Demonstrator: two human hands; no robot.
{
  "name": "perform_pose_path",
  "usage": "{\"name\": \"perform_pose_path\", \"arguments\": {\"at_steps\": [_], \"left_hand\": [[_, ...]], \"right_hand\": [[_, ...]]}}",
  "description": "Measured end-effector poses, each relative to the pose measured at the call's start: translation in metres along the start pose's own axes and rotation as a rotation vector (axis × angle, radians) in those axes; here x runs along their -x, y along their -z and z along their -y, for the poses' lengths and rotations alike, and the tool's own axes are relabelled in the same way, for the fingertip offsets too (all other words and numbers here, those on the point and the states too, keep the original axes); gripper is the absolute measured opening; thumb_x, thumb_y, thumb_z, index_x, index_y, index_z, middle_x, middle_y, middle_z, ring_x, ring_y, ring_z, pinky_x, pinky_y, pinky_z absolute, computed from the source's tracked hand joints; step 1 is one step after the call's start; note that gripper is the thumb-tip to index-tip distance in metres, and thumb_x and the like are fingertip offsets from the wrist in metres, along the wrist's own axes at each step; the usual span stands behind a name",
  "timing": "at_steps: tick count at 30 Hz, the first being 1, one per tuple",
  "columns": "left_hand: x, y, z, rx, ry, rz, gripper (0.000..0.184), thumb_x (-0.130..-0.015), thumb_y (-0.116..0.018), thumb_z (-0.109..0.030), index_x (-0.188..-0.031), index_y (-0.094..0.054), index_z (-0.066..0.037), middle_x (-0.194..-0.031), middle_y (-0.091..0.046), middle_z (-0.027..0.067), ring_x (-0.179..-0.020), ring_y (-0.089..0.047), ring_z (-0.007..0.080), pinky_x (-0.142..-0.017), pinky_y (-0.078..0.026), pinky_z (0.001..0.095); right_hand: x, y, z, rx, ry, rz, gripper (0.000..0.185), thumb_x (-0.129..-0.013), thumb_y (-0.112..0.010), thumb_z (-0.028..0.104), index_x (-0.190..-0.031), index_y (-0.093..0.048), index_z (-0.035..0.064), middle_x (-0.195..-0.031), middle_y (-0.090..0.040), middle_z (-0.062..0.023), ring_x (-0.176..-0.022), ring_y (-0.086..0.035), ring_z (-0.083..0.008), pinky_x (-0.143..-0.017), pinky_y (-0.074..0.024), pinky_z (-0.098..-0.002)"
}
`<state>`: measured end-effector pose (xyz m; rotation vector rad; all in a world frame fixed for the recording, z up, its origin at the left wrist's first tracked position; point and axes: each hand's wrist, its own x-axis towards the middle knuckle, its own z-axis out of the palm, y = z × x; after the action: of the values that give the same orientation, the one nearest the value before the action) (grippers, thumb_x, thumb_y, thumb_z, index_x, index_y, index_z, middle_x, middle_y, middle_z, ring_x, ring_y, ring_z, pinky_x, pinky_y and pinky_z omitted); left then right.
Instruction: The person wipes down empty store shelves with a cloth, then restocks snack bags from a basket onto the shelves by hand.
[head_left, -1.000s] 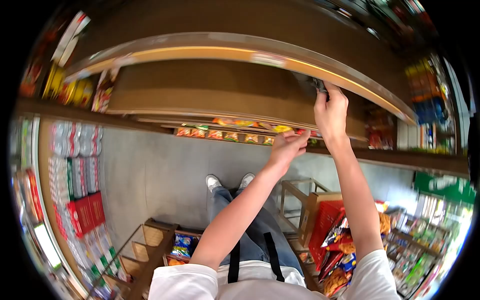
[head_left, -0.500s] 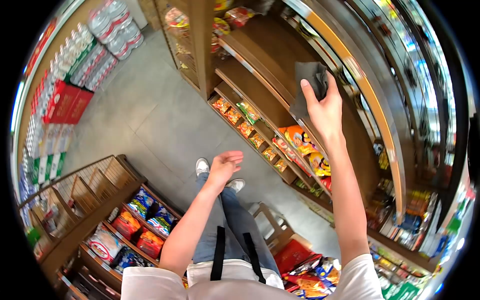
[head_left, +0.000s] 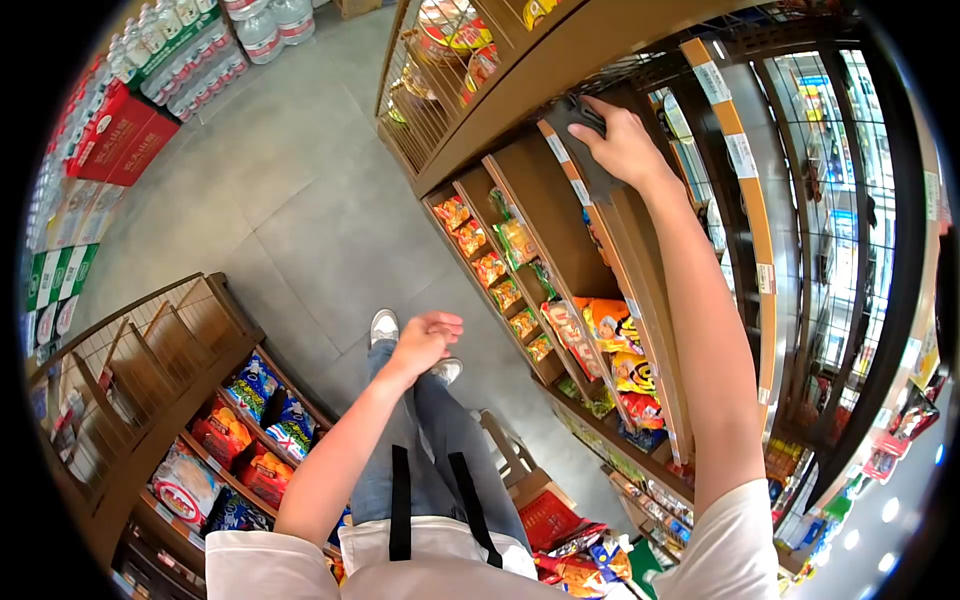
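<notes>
My right hand is closed around a dark grey cloth, which lies against the upper end of a brown shelf beside the rack's side panel. Part of the cloth hangs down over the shelf surface below my fingers. My left hand hovers over the floor in front of my legs, holding nothing, its fingers extended and slightly curled. Lower tiers of the same rack hold orange snack bags and a row of small packets.
Bottled water packs and a red carton stand at the upper left. A wooden display with chip bags is at the lower left. Near my legs at the lower right is a red box with snack bags.
My right hand has moved with the cloth up to the shelf's far end by the side panel. My view has turned along the rack, and my left hand has drawn back from the shelves.
</notes>
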<state>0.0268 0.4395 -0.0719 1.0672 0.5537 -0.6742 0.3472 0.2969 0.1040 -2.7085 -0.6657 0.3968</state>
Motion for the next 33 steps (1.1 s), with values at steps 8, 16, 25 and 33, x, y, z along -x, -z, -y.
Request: {"name": "perform_pose_path", "arguments": {"at_steps": [8, 16, 25, 33], "left_hand": [[0.007, 0.014, -0.002, -0.005, 0.086, -0.033, 0.034, -0.093, -0.046, -0.009, -0.124, -0.059, -0.003, -0.119, -0.064, 0.0112, -0.107, -0.06, 0.02, -0.087, -0.051, 0.0361], [-0.003, 0.018, 0.01, -0.131, 0.085, 0.015, 0.034, -0.091, -0.053, -0.01, -0.124, -0.059, -0.002, -0.118, -0.065, 0.0124, -0.102, -0.063, 0.0216, -0.082, -0.053, 0.0345], [-0.07, -0.061, -0.185, -0.579, -0.8, -0.234, 0.059, -0.091, -0.067, -0.026, -0.136, -0.043, 0.004, -0.131, -0.057, 0.0208, -0.112, -0.062, 0.0271, -0.087, -0.054, 0.0371], [-0.117, -0.09, -0.207, -0.203, -0.561, -0.209, 0.079, -0.086, -0.075, -0.026, -0.137, -0.032, 0.016, -0.108, -0.066, 0.0242, -0.089, -0.07, 0.0223, -0.072, -0.06, 0.0313]], "right_hand": [[-0.012, 0.003, -0.009, 0.134, -0.07, 0.024, 0.047, -0.085, -0.072, 0.022, -0.127, -0.061, 0.0039, -0.115, -0.067, -0.0224, -0.111, -0.061, -0.0362, -0.097, -0.0484, -0.0414], [0.001, 0.012, -0.012, 0.164, -0.169, 0.114, 0.051, -0.085, -0.073, 0.027, -0.129, -0.06, 0.0035, -0.124, -0.063, -0.0214, -0.114, -0.061, -0.0336, -0.099, -0.0472, -0.041], [0.016, 0.01, -0.016, -0.031, -0.256, 0.053, 0.049, -0.084, -0.074, 0.029, -0.125, -0.064, 0.0052, -0.113, -0.069, -0.0198, -0.107, -0.065, -0.0334, -0.096, -0.0492, -0.0401], [0.014, 0.014, -0.026, -0.04, -0.206, 0.016, 0.048, -0.083, -0.074, 0.03, -0.119, -0.065, 0.0004, -0.1, -0.072, -0.018, -0.089, -0.07, -0.026, -0.082, -0.0523, -0.0363]]}}
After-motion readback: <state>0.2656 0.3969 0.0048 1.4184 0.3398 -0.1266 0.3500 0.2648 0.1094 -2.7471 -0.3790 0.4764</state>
